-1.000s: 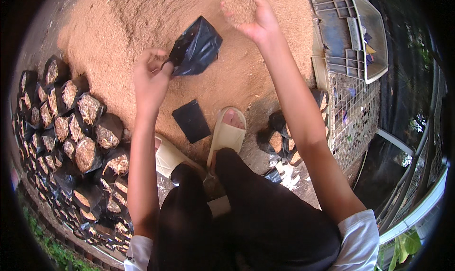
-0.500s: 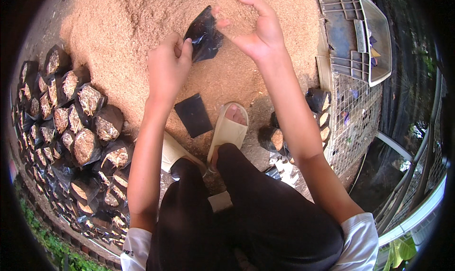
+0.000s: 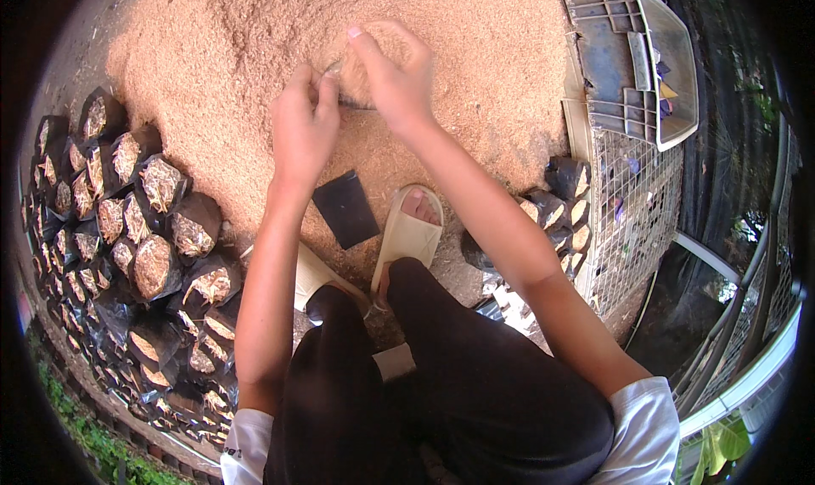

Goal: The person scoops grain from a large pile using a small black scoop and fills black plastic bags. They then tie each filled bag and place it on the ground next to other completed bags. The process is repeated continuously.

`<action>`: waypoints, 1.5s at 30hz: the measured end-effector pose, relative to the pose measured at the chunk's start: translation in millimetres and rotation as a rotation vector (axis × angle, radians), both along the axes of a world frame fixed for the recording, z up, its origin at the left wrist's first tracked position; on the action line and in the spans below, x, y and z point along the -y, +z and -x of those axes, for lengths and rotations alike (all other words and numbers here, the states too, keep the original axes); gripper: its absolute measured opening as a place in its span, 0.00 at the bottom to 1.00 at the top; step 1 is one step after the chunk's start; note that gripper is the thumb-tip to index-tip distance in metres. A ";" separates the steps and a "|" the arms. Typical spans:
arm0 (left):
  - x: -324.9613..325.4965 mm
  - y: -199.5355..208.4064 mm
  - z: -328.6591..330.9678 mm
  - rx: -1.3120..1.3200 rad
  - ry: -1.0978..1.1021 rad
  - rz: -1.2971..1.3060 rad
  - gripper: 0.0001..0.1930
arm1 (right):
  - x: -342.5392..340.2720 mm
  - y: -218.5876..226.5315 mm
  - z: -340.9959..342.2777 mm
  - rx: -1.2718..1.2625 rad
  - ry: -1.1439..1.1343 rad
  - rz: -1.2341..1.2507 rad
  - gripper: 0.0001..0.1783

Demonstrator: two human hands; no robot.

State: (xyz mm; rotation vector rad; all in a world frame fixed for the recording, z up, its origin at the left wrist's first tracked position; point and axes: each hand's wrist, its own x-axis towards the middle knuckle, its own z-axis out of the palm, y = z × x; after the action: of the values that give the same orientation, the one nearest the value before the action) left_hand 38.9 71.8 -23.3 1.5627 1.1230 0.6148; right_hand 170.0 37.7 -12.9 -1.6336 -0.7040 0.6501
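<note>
My left hand (image 3: 304, 120) is closed, thumb against fingers, on the rim of a small black plastic bag (image 3: 355, 103). Most of that bag is hidden by my hands and the husk-like sawdust (image 3: 361, 71) at its mouth. Curled and slightly blurred, my right hand (image 3: 401, 82) cups some of this sawdust right beside the bag. Another black bag (image 3: 346, 209), flat and unfilled, lies on the sawdust just in front of my sandals (image 3: 409, 222).
A large sawdust pile (image 3: 484, 78) spreads ahead. Rows of filled black bags (image 3: 153, 264) stand on the left, with several more (image 3: 564, 213) at right. Beyond those are a plastic crate (image 3: 607, 61) on its side and a wire mesh panel (image 3: 637, 205).
My right hand has swung left and down from the far side to the bag, fingers curling around sawdust. The held bag, plainly visible before, is now mostly covered. My left hand barely moved.
</note>
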 end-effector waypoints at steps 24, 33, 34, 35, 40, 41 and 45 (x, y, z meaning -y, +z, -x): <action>7.7 5.0 2.7 -0.102 0.027 0.039 0.11 | -19.5 -35.1 -228.5 1.150 -0.066 0.144 0.11; 15.5 8.5 10.4 0.091 0.085 0.251 0.13 | -18.5 -18.0 -206.1 0.965 -0.040 0.121 0.04; 17.8 8.1 10.3 0.162 0.131 0.342 0.13 | -18.1 -18.2 -208.4 0.981 -0.065 0.106 0.05; 21.7 7.9 6.7 0.240 0.170 0.436 0.14 | -16.0 -18.6 -222.0 1.005 -0.094 0.096 0.05; 36.2 -6.8 7.0 0.526 0.367 0.722 0.14 | -3.7 -12.5 -229.2 0.888 -0.146 0.066 0.09; 38.0 -9.8 7.7 0.586 0.394 0.743 0.14 | -5.5 -7.8 -221.2 0.832 -0.132 0.056 0.09; 54.8 -32.7 18.3 0.665 0.458 0.843 0.14 | 13.5 -13.1 -200.1 0.715 -0.164 0.001 0.08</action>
State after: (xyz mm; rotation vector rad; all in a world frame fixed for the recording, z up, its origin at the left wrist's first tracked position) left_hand 20.6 17.0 -56.0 0.3269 1.0099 0.7484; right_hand 370.1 24.2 -26.0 -1.9067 -1.0566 -0.0774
